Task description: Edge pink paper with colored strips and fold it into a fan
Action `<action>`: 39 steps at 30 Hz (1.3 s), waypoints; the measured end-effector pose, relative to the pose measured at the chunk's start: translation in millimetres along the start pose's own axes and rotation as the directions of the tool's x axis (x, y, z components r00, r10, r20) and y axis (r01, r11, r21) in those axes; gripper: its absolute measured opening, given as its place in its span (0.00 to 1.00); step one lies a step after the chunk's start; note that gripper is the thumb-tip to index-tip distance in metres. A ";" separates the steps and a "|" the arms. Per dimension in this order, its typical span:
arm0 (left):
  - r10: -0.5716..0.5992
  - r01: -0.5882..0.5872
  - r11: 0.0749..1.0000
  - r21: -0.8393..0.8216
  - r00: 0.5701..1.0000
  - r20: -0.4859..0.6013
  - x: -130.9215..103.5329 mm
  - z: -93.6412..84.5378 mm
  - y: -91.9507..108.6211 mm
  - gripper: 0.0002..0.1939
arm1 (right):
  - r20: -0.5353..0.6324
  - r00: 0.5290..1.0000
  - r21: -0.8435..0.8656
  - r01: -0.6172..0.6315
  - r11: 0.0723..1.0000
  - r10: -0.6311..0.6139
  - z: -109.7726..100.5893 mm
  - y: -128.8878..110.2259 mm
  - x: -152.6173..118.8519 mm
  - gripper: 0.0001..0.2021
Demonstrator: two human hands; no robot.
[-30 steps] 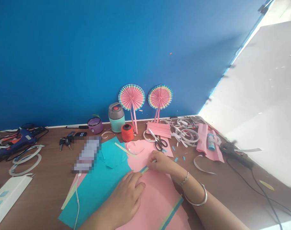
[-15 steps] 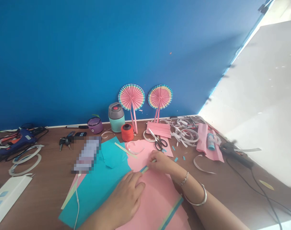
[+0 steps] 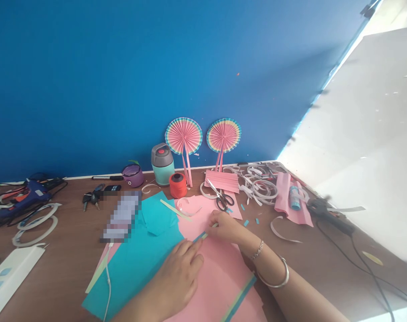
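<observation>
Pink paper (image 3: pixel 223 268) lies in front of me, with a blue and yellow-green band (image 3: pixel 240 297) along its near right edge. My left hand (image 3: pixel 181 270) presses on the paper, fingers spread a little, fingertips on a second blue and yellow strip (image 3: pixel 203 235) at the far edge. The fingers of my right hand (image 3: pixel 221 227) are pinched on the upper end of that strip. Teal paper (image 3: pixel 132 268) lies under and left of my left hand. Black-handled scissors (image 3: pixel 220 197) rest beyond my right hand.
Two pink pleated fans (image 3: pixel 183 136) lean on the blue wall. A teal jar (image 3: pixel 163 166), red thread spool (image 3: pixel 178 185) and blurred phone (image 3: pixel 121 217) stand or lie behind. At right are coiled white strips (image 3: pixel 263 188) and a black glue gun (image 3: pixel 330 217).
My left fingertips have slid slightly up and right along the strip, towards my right hand. My right hand has hardly moved.
</observation>
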State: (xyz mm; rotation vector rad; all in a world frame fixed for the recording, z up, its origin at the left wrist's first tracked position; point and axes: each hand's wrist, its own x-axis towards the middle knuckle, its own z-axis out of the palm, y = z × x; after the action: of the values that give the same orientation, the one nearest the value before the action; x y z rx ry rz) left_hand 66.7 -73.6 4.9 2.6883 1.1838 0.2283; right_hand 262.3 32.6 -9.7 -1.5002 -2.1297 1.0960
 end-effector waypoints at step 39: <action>-0.112 0.089 0.989 0.121 0.975 0.192 10.4 12.2 10.1 0.20 | -0.114 0.989 -0.092 -0.107 0.990 0.096 -13.6 4.7 2.4 0.05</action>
State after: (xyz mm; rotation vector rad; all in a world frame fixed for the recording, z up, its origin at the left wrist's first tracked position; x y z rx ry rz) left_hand 83.5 -74.0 -3.8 2.6584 1.3006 -0.1225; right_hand 273.1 40.9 -4.7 -1.6890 -2.0796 0.9304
